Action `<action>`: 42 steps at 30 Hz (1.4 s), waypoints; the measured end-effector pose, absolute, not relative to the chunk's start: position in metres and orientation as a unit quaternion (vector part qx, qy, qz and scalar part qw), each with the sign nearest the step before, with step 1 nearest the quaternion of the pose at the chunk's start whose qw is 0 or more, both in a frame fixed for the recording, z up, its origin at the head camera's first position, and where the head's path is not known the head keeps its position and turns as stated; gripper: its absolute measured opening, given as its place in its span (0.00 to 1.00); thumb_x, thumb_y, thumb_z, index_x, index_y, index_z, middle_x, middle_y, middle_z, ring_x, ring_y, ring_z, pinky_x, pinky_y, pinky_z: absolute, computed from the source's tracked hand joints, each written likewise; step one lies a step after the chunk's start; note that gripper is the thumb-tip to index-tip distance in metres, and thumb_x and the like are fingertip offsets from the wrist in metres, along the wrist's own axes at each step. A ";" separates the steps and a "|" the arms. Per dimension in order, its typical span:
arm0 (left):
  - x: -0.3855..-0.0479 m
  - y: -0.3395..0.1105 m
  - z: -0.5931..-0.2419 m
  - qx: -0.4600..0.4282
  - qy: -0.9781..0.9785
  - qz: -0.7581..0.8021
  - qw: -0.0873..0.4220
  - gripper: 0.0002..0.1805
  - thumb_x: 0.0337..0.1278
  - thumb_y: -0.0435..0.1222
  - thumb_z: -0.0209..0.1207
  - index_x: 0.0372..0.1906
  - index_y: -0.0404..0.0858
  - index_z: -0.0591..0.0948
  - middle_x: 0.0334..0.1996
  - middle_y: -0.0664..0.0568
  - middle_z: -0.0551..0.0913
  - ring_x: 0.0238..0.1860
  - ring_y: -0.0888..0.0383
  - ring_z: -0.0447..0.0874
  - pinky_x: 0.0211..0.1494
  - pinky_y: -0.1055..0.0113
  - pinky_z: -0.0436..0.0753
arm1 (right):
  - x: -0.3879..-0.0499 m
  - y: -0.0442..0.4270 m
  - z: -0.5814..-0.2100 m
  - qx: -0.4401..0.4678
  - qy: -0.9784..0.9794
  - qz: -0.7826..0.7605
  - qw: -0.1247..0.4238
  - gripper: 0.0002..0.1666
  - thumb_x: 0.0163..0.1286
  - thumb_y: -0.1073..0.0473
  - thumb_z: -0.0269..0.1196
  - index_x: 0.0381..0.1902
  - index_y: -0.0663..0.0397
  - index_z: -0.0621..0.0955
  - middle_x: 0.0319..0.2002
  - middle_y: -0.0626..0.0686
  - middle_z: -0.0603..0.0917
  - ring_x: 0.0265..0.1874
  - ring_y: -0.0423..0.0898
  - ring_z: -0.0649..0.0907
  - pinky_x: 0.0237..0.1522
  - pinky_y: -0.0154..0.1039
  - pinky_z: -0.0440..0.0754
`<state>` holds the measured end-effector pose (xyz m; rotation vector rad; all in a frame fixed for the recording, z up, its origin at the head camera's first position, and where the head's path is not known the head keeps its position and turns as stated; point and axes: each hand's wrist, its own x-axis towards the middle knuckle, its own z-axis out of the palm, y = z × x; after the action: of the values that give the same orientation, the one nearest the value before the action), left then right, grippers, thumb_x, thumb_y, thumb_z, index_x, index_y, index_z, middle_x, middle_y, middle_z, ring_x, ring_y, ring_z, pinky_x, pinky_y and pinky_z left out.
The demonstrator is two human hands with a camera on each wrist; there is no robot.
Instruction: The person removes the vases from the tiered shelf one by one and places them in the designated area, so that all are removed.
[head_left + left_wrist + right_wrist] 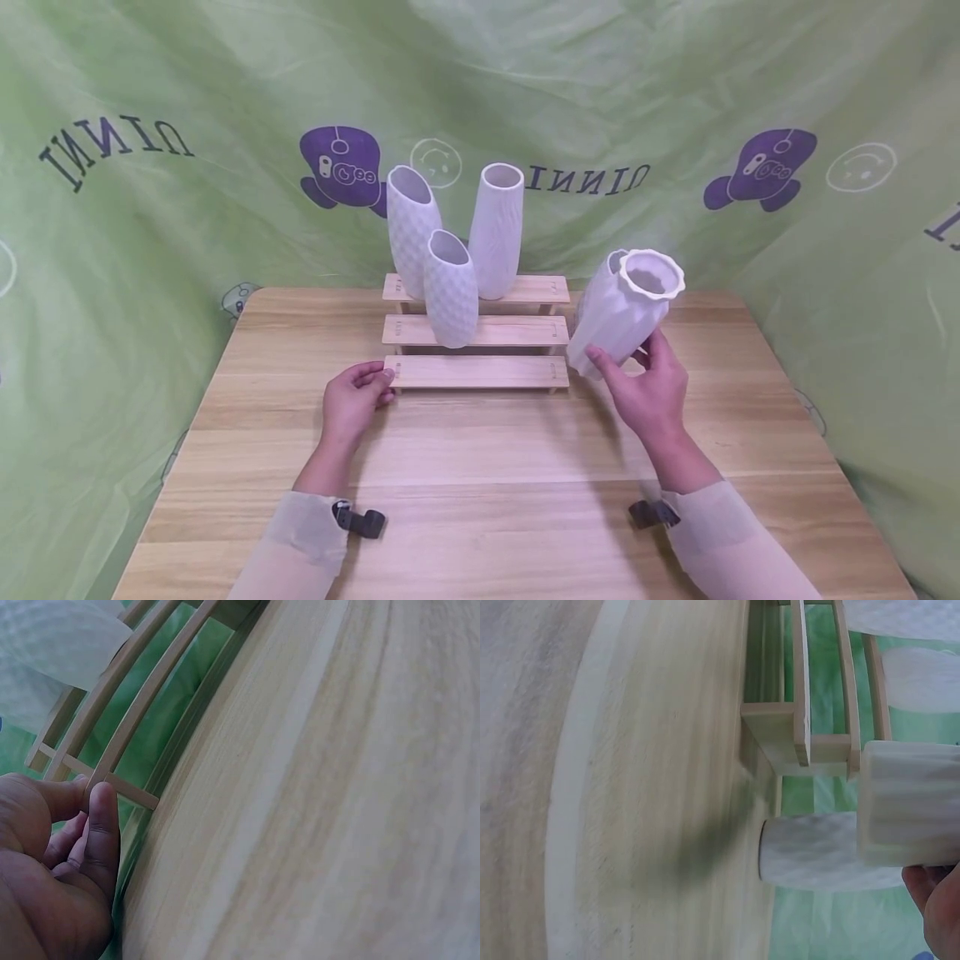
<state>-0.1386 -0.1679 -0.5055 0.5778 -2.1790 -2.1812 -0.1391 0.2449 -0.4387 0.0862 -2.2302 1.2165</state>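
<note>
My right hand (654, 390) grips a white pleated vase (618, 321) with a scalloped rim, tilted and raised off the table right of the stand. Behind it another white vase (810, 851) stands on the table, mostly hidden in the head view. With thumb and fingers my left hand (354, 404) pinches the left end of the bottom step of a three-step wooden stand (480, 372). On the top step are a dimpled slant-mouthed vase (411, 229) and a tall round-mouthed vase (498, 233). A shorter dimpled vase (452, 292) is on the middle step.
The stand is near the back edge of a wooden table (495, 517). A green printed cloth (225, 67) hangs behind and on both sides. Each wrist wears a black strap with a small device (367, 523).
</note>
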 end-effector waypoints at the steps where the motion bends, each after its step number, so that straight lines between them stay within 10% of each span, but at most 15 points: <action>1: -0.139 -0.168 -0.505 0.184 -0.694 -0.696 0.001 0.21 0.65 0.33 0.70 0.59 0.27 0.81 0.45 0.41 0.87 0.33 0.56 0.90 0.43 0.65 0.94 | -0.139 0.246 -0.439 0.030 -0.839 0.457 0.295 0.42 0.54 0.56 0.83 0.66 0.55 0.79 0.56 0.53 0.87 0.49 0.51 0.87 0.50 0.21 0.85; 42: -0.138 -0.167 -0.505 0.184 -0.705 -0.685 0.003 0.21 0.65 0.33 0.70 0.58 0.27 0.81 0.45 0.39 0.86 0.33 0.56 0.90 0.43 0.65 0.94 | -0.141 0.285 -0.449 -0.032 -0.855 0.432 0.284 0.45 0.58 0.52 0.81 0.70 0.56 0.74 0.59 0.60 0.84 0.55 0.56 0.86 0.53 0.20 0.83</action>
<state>-0.1382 -0.1675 -0.5046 0.5786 -2.2097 -2.1494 -0.1405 0.2852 -0.4491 -0.0852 -2.2887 1.1560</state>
